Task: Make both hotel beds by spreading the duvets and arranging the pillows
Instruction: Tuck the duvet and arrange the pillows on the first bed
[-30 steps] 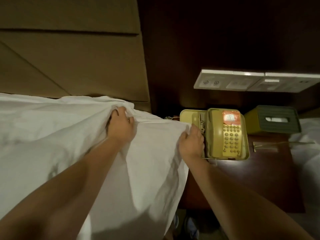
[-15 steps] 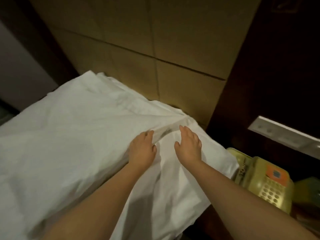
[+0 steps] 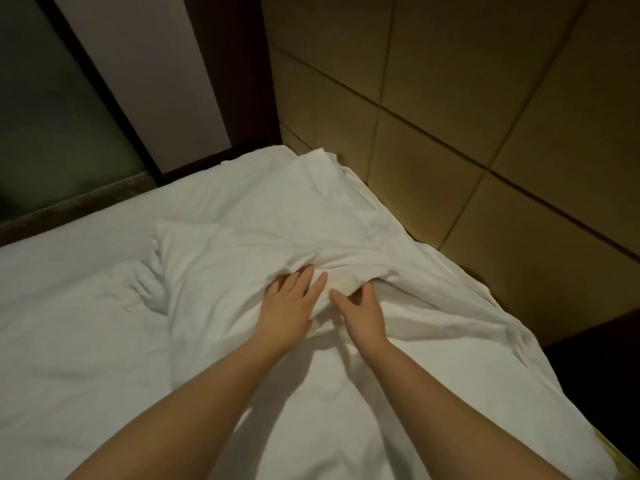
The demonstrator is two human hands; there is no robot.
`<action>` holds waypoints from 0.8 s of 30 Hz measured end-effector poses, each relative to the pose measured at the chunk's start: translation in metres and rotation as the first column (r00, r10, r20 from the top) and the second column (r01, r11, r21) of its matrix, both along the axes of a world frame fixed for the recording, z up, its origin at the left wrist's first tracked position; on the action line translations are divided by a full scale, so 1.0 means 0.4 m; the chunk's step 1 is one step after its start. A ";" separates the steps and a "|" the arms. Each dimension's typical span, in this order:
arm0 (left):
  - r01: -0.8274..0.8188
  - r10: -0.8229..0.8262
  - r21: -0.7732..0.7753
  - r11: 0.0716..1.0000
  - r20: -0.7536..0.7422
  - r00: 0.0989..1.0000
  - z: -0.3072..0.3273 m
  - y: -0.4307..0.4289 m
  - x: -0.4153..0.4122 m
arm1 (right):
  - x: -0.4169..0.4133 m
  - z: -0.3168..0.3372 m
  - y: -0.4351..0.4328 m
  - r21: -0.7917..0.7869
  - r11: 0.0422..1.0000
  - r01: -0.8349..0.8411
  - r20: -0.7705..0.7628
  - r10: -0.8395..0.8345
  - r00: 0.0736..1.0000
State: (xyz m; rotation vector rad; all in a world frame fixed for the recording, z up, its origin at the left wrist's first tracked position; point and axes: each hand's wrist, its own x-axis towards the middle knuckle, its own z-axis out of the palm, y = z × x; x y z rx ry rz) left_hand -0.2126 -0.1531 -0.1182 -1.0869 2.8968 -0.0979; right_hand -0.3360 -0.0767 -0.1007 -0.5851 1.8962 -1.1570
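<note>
Roughly, the job is looking less than half done. The white duvet is lying on the bed up by the padded headboard, but it is bunching into folds around the hands and along its left edge, so the spreading is not yet finished. The left hand is pressing flat on the cloth with straight, spread fingers, holding nothing. The right hand is sitting just beside it, thumb out, with its fingertips going under a raised fold, so I cannot tell whether it is gripping the duvet. No pillow is showing plainly and the second bed is lying out of view, so I am judging both as left to do. No brand, label or readable writing is showing anywhere.
</note>
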 end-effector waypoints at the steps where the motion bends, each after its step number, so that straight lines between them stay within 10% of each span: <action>1: 0.010 -0.011 -0.031 0.999 -0.024 1.000 0.008 -0.029 -0.019 | -0.011 0.016 -0.040 -0.006 0.999 0.043 -0.013 -0.043 0.999; 14: -0.125 0.139 -0.180 0.976 0.068 0.988 0.062 -0.046 0.052 | -0.087 0.150 -0.196 -0.165 0.913 0.373 -0.071 -0.388 0.919; 20: -0.413 0.456 -0.227 0.882 0.189 0.870 0.281 -0.131 0.093 | 0.071 0.168 -0.079 -0.268 0.961 -0.063 -0.129 0.029 0.991; 24: -0.571 0.614 -0.260 0.779 0.125 0.780 0.413 -0.194 0.166 | 0.127 0.164 -0.044 -0.249 0.878 -0.409 -0.615 0.182 0.767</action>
